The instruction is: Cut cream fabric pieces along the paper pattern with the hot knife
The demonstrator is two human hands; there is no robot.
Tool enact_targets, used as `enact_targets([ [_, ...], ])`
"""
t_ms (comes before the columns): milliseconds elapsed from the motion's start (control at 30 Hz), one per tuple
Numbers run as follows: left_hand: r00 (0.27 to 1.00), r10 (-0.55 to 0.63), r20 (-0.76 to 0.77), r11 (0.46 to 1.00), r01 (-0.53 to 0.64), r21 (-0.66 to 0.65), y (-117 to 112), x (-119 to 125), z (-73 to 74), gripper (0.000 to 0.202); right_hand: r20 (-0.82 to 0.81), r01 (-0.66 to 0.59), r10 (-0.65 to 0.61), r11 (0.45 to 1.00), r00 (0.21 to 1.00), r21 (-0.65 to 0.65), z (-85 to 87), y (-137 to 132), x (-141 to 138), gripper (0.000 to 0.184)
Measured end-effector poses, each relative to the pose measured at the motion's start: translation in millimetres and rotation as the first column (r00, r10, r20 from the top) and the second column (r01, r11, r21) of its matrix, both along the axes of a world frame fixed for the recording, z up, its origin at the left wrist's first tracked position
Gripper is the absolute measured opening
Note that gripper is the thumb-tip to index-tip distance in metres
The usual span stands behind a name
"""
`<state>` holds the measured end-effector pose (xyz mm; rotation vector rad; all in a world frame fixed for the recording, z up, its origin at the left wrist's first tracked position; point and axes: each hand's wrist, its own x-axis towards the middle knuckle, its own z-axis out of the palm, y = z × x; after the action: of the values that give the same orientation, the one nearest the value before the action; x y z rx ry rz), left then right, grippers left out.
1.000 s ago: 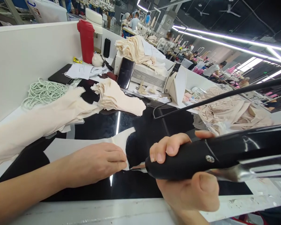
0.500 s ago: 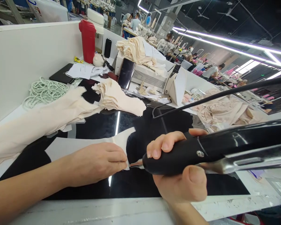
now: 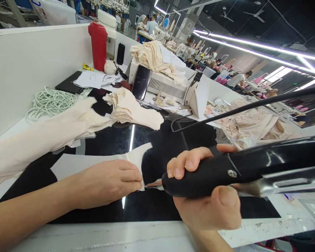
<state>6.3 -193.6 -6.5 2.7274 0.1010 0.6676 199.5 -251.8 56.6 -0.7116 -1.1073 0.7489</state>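
My left hand (image 3: 109,183) lies flat, fingers together, pressing a cream fabric piece (image 3: 94,161) onto the glossy black tabletop (image 3: 157,147). My right hand (image 3: 207,199) is wrapped round the black handle of a hand-held tool (image 3: 241,169). Its metal tip (image 3: 154,184) points left and sits right at the fabric's lower edge, beside my left fingertips. A black cable (image 3: 252,105) runs from the tool up to the right.
Stacks of cream fabric pieces (image 3: 132,108) and a long pile (image 3: 42,134) lie to the left. A coil of pale green cord (image 3: 48,101), a red flask (image 3: 98,40), a phone (image 3: 141,82) and a white machine (image 3: 168,84) stand behind. Other workers sit far back.
The tool and my right hand shifted slightly left toward the fabric, then back right a little. My left hand has stayed pressed on the fabric.
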Motion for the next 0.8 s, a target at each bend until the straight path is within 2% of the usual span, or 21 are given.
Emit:
enact_targets([
  [267,1.0,-0.008,0.001,1.0,0.008,-0.001,3.5,1.5,1.7,0.027,-0.007,-0.053,0.053,0.999,0.999,-0.013,-0.2,-4.7,-0.3,0.045],
  [800,1.0,-0.011,-0.004,1.0,0.011,-0.009,1.9,0.0,0.0,0.03,-0.003,0.009,-0.009,1.0,1.0,-0.009,-0.5,-1.7,-1.8,0.048],
])
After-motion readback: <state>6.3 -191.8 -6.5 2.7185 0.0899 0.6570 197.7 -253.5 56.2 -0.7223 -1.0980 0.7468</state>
